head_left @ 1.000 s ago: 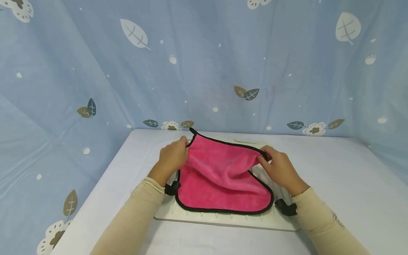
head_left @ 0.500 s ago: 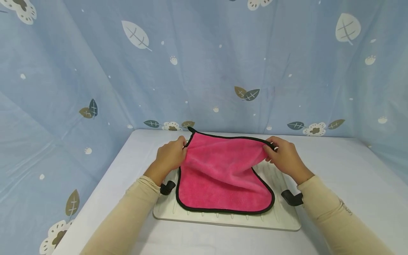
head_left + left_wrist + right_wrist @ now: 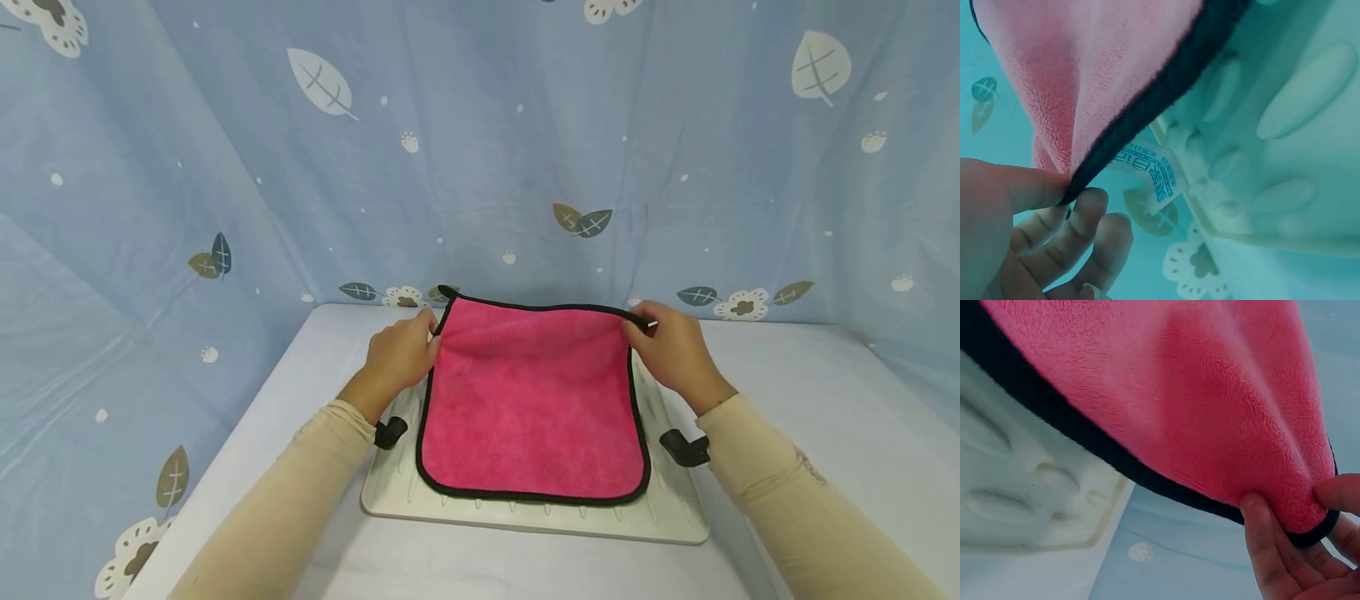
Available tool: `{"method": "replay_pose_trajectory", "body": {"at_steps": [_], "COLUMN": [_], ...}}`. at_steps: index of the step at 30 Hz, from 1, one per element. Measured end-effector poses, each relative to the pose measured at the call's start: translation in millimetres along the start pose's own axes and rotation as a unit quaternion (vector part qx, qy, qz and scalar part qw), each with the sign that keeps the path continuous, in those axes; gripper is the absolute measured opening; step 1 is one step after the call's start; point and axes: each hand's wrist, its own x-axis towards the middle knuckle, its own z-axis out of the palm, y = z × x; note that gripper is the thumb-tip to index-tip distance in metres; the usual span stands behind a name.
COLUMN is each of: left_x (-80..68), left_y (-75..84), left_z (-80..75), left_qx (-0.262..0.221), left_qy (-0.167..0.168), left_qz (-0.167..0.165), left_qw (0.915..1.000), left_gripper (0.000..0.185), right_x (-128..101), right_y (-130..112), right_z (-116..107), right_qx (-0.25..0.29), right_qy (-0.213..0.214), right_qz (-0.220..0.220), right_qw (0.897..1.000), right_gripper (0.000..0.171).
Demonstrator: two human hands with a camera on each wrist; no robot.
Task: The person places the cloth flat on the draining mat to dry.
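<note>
My left hand [image 3: 400, 358] and right hand [image 3: 670, 352] each pinch a far corner of the pink cloth [image 3: 532, 400], held taut at 12 o'clock, its near half lying flat on the white tray [image 3: 678, 521]; spreading looks nearly done, far edge not yet laid.

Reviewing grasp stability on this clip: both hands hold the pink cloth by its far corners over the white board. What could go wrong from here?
1. The left hand pinches only the black trim of the pink cloth; such a thin hold might slip.
2. The right hand likewise grips just the corner tip, so one side may drop and the cloth skew.
3. The cloth's near edge rests on the white board; pulling could drag it off square.
</note>
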Motion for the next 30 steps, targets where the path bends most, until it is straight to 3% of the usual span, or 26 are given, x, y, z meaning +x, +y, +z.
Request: {"method": "replay_pose_trajectory", "body": {"at_steps": [7, 15, 22, 30], "left_x": [8.9, 16.6, 18.3, 17.7], "left_y": [-1.2, -2.1, -4.2, -3.4], "left_z": [6.5, 14.5, 22.0, 23.5], "left_qx": [0.001, 0.015, 0.018, 0.027], "left_qy": [-0.018, -0.046, -0.037, -0.063], "left_qz": [-0.008, -0.017, -0.011, -0.017], "left_qw": [0.9998, 0.9987, 0.9991, 0.9975], "left_gripper": [0.015, 0.015, 0.014, 0.016], "right_x": [5.2, 5.3, 4.2, 2.2], "right_y": [6.3, 14.9, 20.4, 23.2], "right_z": [9.7, 19.6, 27.5, 33.9], "right_qx": [0.001, -0.014, -0.027, -0.042], "right_qy": [0.003, -0.050, -0.088, -0.128], "right_qz": [-0.014, 0.016, 0.016, 0.020], "right_qw": [1.000, 0.999, 0.996, 0.991], "right_gripper": [0.012, 0.019, 0.025, 0.027]}}
